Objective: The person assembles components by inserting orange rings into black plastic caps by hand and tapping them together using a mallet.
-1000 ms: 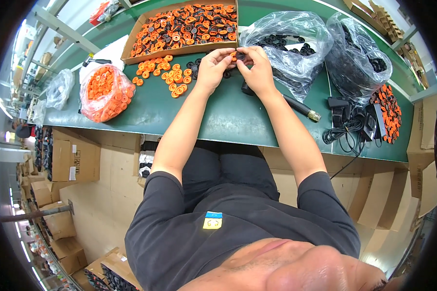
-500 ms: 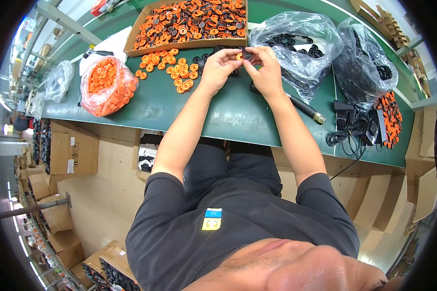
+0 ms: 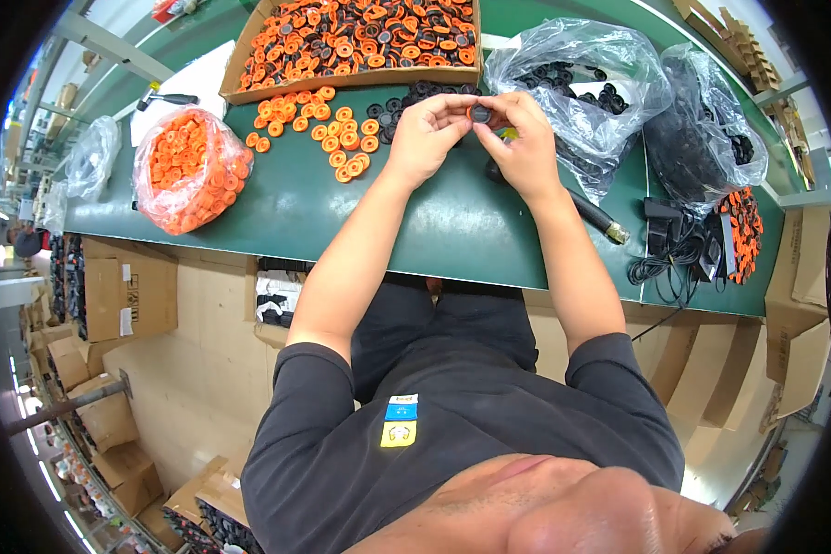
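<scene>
At the far left of the green desk (image 3: 286, 208), a crumpled clear bag (image 3: 92, 162) lies close to the side edge. Next comes an open bag of orange parts (image 3: 150, 198), set back from the front edge, with a black-handled tool (image 3: 174, 98) behind it. Loose orange discs (image 3: 349, 138) lie before a shallow cardboard box (image 3: 388, 79), with a green stretch between them and the front edge.

The person's left hand (image 3: 427, 137) reaches in over the front edge, its grip closed on a round orange-and-black part (image 3: 479, 113) held between both hands, in front of the box's right corner. Black discs (image 3: 388, 118) crowd just behind that hand. The right hand (image 3: 526, 143) has its grip pinched on the same part. Between the forearms, green surface runs to the front edge.

To the right, a clear bag of black parts (image 3: 577, 46) sits close behind the right hand, limiting room there; a dark rod with a metal end (image 3: 600, 217) lies beside that forearm. A second bag (image 3: 697, 175), a black device with coiled cable (image 3: 676, 245) and an orange-and-black pile (image 3: 741, 235) fill the right end.
</scene>
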Demonstrator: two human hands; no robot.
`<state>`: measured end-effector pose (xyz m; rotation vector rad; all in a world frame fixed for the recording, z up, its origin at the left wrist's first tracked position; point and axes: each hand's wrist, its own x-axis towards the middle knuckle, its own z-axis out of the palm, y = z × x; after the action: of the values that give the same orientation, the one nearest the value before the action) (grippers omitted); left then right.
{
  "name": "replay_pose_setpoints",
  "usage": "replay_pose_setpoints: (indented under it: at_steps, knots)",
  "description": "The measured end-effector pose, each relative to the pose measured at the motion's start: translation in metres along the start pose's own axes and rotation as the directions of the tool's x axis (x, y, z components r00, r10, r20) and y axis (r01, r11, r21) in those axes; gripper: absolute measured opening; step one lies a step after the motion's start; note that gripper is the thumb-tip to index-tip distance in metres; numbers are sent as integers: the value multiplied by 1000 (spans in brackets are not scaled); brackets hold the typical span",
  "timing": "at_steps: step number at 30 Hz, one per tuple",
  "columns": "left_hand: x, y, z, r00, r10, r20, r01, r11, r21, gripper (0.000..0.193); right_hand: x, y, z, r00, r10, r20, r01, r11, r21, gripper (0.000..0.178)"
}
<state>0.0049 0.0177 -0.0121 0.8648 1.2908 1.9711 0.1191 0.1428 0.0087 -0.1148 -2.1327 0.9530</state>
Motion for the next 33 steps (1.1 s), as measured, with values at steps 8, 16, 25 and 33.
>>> replay_pose_setpoints:
  at_steps: [8, 16, 25, 33]
  knots:
    - [1, 4, -1, 1000, -20, -2, 20, 993, 120, 30, -1, -3, 0, 1000, 16, 13, -16, 1000, -20, 32]
    - [-3, 9, 6, 998, -50, -49, 56, 990, 128, 30, -2, -6, -3, 1000, 14, 25, -14, 1000, 8, 33]
    - [-6, 13, 10, 996, -48, -73, 56, 992, 113, 31, -2, -7, -3, 999, 43, 29, -44, 999, 26, 33]
    - [-9, 16, 10, 995, -47, -85, 57, 992, 109, 31, -3, -9, -4, 998, 48, 49, -50, 998, 40, 33]
